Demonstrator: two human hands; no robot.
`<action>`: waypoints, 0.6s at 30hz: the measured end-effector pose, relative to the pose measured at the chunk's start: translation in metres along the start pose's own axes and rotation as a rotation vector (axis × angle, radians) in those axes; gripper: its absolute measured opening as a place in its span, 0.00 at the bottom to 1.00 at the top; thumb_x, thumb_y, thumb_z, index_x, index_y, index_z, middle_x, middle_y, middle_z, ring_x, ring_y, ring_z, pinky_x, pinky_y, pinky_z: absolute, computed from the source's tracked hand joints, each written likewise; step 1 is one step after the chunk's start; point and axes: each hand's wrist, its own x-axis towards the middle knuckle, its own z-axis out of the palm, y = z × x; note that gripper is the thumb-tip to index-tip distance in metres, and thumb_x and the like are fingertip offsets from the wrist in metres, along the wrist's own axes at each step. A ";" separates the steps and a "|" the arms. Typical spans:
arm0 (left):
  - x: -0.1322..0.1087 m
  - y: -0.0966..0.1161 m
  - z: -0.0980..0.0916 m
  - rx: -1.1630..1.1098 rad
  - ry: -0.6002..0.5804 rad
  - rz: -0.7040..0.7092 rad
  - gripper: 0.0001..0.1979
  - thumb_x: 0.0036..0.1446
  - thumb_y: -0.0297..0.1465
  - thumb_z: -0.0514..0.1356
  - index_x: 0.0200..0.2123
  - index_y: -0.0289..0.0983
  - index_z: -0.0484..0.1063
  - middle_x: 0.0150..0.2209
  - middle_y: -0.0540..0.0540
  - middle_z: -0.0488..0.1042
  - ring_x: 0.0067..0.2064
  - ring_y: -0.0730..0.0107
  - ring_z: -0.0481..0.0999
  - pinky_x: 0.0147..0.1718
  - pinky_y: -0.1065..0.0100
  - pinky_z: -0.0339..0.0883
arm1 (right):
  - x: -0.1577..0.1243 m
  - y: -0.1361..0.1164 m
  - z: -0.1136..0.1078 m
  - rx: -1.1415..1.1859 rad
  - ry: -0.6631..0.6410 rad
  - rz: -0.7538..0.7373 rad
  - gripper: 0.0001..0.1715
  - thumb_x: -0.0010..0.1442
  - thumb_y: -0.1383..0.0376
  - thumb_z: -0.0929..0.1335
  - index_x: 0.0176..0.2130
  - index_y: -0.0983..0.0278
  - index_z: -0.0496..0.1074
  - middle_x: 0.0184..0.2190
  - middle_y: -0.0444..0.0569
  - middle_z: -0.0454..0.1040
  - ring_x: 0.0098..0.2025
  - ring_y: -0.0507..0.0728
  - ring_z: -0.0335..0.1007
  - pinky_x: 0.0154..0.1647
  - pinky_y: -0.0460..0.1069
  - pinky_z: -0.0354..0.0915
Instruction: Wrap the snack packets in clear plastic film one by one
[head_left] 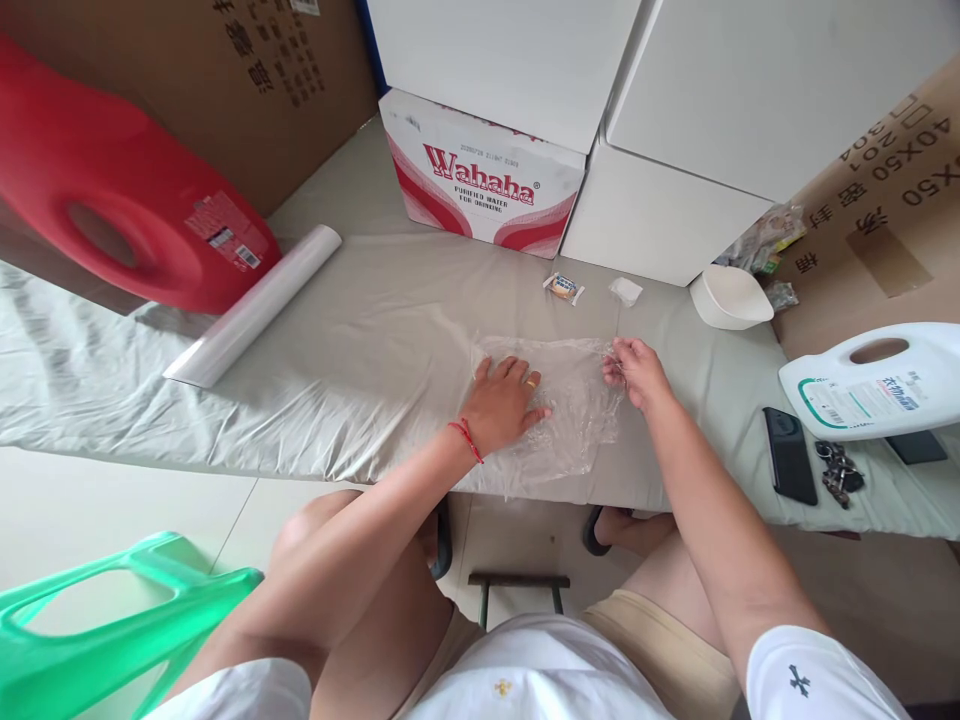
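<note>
A sheet of clear plastic film (574, 440), crumpled in places and perhaps a thin bag, lies near the front edge of the cloth-covered table. My left hand (506, 400) rests flat on its left part with the fingers spread; a ring and a red cord bracelet show on it. At the film's upper right corner, my right hand (634, 370) pinches the edge between thumb and fingers. Beyond the film lie a small wrapped snack (564, 288) and a crumpled white piece (625, 291).
A roll of film (255, 305) lies left, beside a large red jug (150, 200). Behind stand a Wahaha water carton (480, 185) and white boxes. At right are a white bowl (729, 297), white jug (877, 385), phone (789, 455) and keys (840, 472). A green plastic stool (112, 630) stands lower left.
</note>
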 end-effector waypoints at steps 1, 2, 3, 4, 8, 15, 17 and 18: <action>-0.002 0.001 0.003 0.002 -0.033 -0.030 0.32 0.71 0.48 0.51 0.68 0.35 0.68 0.70 0.28 0.65 0.74 0.37 0.57 0.71 0.33 0.43 | -0.008 0.002 -0.006 0.043 -0.041 0.037 0.23 0.59 0.46 0.75 0.42 0.58 0.70 0.30 0.50 0.78 0.28 0.57 0.76 0.24 0.49 0.72; -0.003 0.002 0.005 0.000 -0.063 -0.057 0.35 0.71 0.52 0.51 0.71 0.35 0.64 0.74 0.29 0.59 0.76 0.36 0.51 0.71 0.31 0.38 | -0.017 0.004 -0.012 0.082 -0.091 0.072 0.27 0.58 0.43 0.75 0.46 0.58 0.70 0.33 0.52 0.80 0.32 0.58 0.79 0.27 0.51 0.76; -0.005 0.002 0.006 -0.004 -0.099 -0.079 0.38 0.70 0.54 0.50 0.73 0.36 0.61 0.76 0.29 0.54 0.77 0.37 0.47 0.71 0.29 0.35 | -0.028 0.008 -0.018 0.109 -0.145 0.101 0.32 0.57 0.42 0.76 0.50 0.57 0.70 0.36 0.54 0.82 0.36 0.60 0.81 0.29 0.52 0.78; -0.007 0.002 0.008 -0.005 -0.140 -0.099 0.41 0.69 0.56 0.51 0.75 0.36 0.57 0.77 0.30 0.49 0.78 0.38 0.44 0.71 0.28 0.33 | -0.040 0.012 -0.024 0.113 -0.192 0.116 0.36 0.54 0.43 0.78 0.53 0.57 0.70 0.39 0.54 0.82 0.39 0.60 0.82 0.31 0.52 0.79; -0.008 -0.003 0.011 0.014 -0.284 -0.141 0.58 0.56 0.64 0.60 0.78 0.37 0.47 0.79 0.31 0.32 0.79 0.34 0.33 0.69 0.25 0.24 | -0.081 0.028 -0.039 0.066 -0.294 0.159 0.55 0.43 0.59 0.86 0.63 0.55 0.66 0.37 0.47 0.82 0.37 0.57 0.81 0.33 0.49 0.79; -0.003 -0.011 0.001 0.004 -0.430 -0.108 0.72 0.41 0.61 0.72 0.79 0.41 0.38 0.78 0.31 0.22 0.79 0.30 0.25 0.66 0.21 0.23 | -0.095 0.040 -0.075 0.013 -0.213 0.156 0.36 0.42 0.57 0.85 0.48 0.62 0.76 0.29 0.44 0.77 0.28 0.52 0.72 0.28 0.46 0.71; -0.002 -0.011 -0.004 0.001 -0.472 -0.088 0.73 0.40 0.60 0.73 0.79 0.43 0.36 0.78 0.31 0.20 0.78 0.31 0.24 0.66 0.20 0.23 | -0.094 0.043 -0.087 -0.091 -0.247 0.175 0.33 0.43 0.55 0.84 0.45 0.63 0.77 0.28 0.44 0.75 0.28 0.52 0.71 0.29 0.48 0.71; -0.002 -0.011 -0.007 -0.002 -0.490 -0.080 0.73 0.40 0.59 0.73 0.79 0.44 0.35 0.78 0.31 0.19 0.78 0.31 0.23 0.66 0.20 0.24 | -0.093 0.043 -0.092 -0.162 -0.261 0.176 0.32 0.44 0.55 0.84 0.45 0.63 0.77 0.28 0.44 0.75 0.28 0.53 0.71 0.30 0.48 0.71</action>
